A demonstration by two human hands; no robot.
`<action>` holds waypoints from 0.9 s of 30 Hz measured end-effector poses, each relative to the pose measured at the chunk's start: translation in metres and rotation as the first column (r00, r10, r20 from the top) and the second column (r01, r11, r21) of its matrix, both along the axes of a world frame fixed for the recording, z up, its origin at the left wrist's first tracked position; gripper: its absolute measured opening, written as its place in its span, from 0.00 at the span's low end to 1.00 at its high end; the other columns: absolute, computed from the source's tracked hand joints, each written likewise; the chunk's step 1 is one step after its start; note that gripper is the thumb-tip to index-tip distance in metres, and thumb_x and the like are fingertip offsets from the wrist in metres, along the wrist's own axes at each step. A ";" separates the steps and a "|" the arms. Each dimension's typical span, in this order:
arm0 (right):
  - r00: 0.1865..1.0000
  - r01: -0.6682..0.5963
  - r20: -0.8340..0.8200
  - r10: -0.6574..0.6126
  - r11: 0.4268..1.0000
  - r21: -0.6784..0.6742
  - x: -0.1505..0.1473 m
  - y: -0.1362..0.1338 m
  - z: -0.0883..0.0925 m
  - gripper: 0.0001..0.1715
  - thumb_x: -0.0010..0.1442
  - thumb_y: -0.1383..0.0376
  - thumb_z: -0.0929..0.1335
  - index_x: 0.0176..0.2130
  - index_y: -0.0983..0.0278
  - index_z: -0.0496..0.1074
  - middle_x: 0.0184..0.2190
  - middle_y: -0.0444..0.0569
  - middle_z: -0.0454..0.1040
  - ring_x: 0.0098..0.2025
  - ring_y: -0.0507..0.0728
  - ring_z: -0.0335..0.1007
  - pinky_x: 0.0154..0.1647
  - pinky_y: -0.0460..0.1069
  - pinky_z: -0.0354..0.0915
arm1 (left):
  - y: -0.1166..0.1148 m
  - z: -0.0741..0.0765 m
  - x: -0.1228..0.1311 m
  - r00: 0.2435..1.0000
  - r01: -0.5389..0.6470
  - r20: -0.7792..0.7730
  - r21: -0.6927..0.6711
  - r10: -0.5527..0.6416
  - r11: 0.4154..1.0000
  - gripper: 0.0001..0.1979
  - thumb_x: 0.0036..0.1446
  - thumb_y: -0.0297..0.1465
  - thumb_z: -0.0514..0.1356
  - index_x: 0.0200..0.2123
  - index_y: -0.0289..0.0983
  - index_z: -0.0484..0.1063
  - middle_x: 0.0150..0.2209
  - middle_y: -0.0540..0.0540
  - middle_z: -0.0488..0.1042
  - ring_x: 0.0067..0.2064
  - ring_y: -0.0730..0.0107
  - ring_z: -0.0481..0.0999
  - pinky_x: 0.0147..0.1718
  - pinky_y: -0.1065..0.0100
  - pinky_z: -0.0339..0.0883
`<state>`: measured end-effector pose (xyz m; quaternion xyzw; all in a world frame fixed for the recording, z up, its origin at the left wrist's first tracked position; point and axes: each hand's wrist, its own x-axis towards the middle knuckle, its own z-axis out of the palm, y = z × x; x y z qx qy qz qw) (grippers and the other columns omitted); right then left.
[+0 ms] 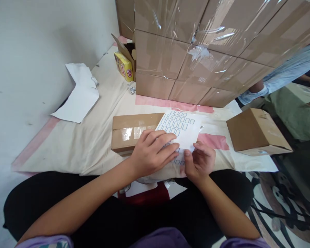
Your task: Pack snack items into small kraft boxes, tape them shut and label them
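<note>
Evidently the work was partway through. The left hand (155, 151) held the sheet of labels (189, 132), its fingers stretched over the printed face and its thumb out of sight. The right hand (201, 160) was at the sheet's near right edge, thumb and forefinger tips only narrowly apart; whether they gripped the sheet or a single label could not be told. So the sheet lay under the left fingers and just ahead of the right thumb.

Several rows of blue-outlined labels (179, 120) remained beyond the left fingertips, with a few more below them. Between the two hands was a bare white patch, which suggested some labels had been used and many were left.

Just beyond the left hand, partly under the sheet, sat a taped box (126, 136), closed; no label could be made out on its visible faces. Well to the right of the right hand lay another carton (258, 132), and a stack of plastic-wrapped boxes (183, 67) stood ahead of both hands.
</note>
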<state>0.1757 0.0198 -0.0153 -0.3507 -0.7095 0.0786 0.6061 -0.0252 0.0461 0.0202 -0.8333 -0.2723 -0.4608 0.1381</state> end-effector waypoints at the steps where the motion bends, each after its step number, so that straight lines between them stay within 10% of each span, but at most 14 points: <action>1: 1.000 -0.001 0.002 0.001 1.000 0.003 0.000 0.000 0.000 0.28 0.62 0.72 0.69 0.58 0.53 0.64 0.42 0.49 0.73 0.41 0.58 0.74 0.40 0.54 0.74 | 0.000 0.000 0.000 1.000 0.004 0.016 -0.004 -0.004 1.000 0.06 0.60 0.33 0.66 0.41 0.42 0.75 0.45 0.46 0.80 0.47 0.62 0.74 0.46 0.59 0.65; 9: 0.995 0.100 0.021 -0.100 0.995 0.006 0.003 0.003 -0.002 0.24 0.64 0.67 0.69 0.57 0.53 0.64 0.39 0.47 0.72 0.38 0.57 0.72 0.40 0.55 0.72 | -0.002 -0.001 0.000 0.993 0.116 -0.027 0.136 -0.114 0.984 0.06 0.58 0.25 0.65 0.35 0.42 0.74 0.41 0.53 0.80 0.45 0.71 0.74 0.43 0.63 0.63; 14: 0.933 0.242 0.259 -0.249 0.969 0.057 0.042 0.025 0.015 0.13 0.61 0.68 0.69 0.46 0.56 0.74 0.34 0.47 0.75 0.36 0.58 0.73 0.38 0.56 0.71 | -0.004 -0.005 0.004 0.992 0.099 -0.080 -0.032 -0.101 0.995 0.05 0.61 0.25 0.62 0.34 0.41 0.73 0.33 0.55 0.78 0.34 0.73 0.71 0.37 0.62 0.58; 19: 0.777 0.589 -0.084 -0.624 0.768 -0.250 0.123 0.074 0.015 0.13 0.60 0.67 0.68 0.44 0.61 0.77 0.40 0.49 0.76 0.40 0.56 0.73 0.44 0.53 0.71 | -0.008 -0.016 0.011 0.967 0.162 -0.175 -0.134 -0.185 0.978 0.05 0.64 0.26 0.59 0.34 0.39 0.72 0.28 0.52 0.74 0.30 0.71 0.66 0.32 0.63 0.53; 23: 0.574 0.312 -0.334 -0.747 0.577 -0.755 0.174 0.107 -0.008 0.15 0.51 0.73 0.67 0.40 0.64 0.74 0.29 0.44 0.73 0.26 0.51 0.68 0.26 0.47 0.68 | -0.014 -0.032 0.019 0.946 0.231 -0.174 -0.224 -0.272 0.947 0.07 0.66 0.28 0.57 0.34 0.38 0.72 0.28 0.51 0.72 0.30 0.70 0.67 0.31 0.64 0.54; 27: 0.542 0.154 -0.329 -0.773 0.476 -0.866 0.187 0.124 -0.030 0.13 0.48 0.75 0.69 0.36 0.65 0.72 0.24 0.42 0.70 0.23 0.50 0.67 0.20 0.45 0.68 | -0.018 -0.064 0.025 0.922 0.283 -0.149 -0.370 -0.357 0.885 0.09 0.68 0.30 0.55 0.35 0.39 0.73 0.30 0.51 0.73 0.32 0.70 0.70 0.33 0.65 0.61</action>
